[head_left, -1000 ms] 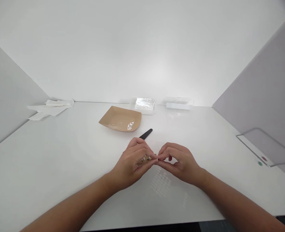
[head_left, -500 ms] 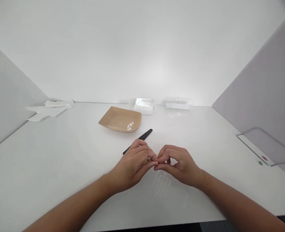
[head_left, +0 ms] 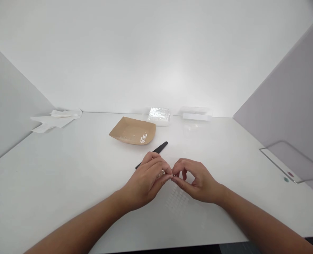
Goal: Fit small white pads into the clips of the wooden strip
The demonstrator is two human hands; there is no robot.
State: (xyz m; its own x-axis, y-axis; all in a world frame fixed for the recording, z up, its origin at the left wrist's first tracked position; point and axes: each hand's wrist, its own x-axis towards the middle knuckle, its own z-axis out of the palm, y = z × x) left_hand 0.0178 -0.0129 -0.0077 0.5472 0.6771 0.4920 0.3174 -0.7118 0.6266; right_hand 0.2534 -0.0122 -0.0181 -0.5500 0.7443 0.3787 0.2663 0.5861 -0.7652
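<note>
My left hand (head_left: 147, 180) is closed in a pinch, its thumb and fingertips meeting the tips of my right hand. A small shiny object (head_left: 160, 174) shows under its curled fingers; whether it is a ring I cannot tell. My right hand (head_left: 195, 180) pinches with thumb and index finger at the same spot. Whatever tiny piece sits between the fingertips is too small to name. Just below the hands, a clear sheet of small tabs (head_left: 177, 201) lies on the table. A black nail file (head_left: 160, 147) lies behind my left hand, partly hidden by it.
A brown paper tray (head_left: 119, 133) holds several small white bits (head_left: 143, 138). Farther back are a clear shiny packet (head_left: 159, 114) and a clear box (head_left: 196, 116). White tissues (head_left: 57, 119) lie at left. A wire frame (head_left: 278, 165) and a small green piece (head_left: 286, 179) are at right.
Both hands stay together at nearly the same place. The right fingertips have shifted slightly, and more of the shiny object under the left fingers shows now.
</note>
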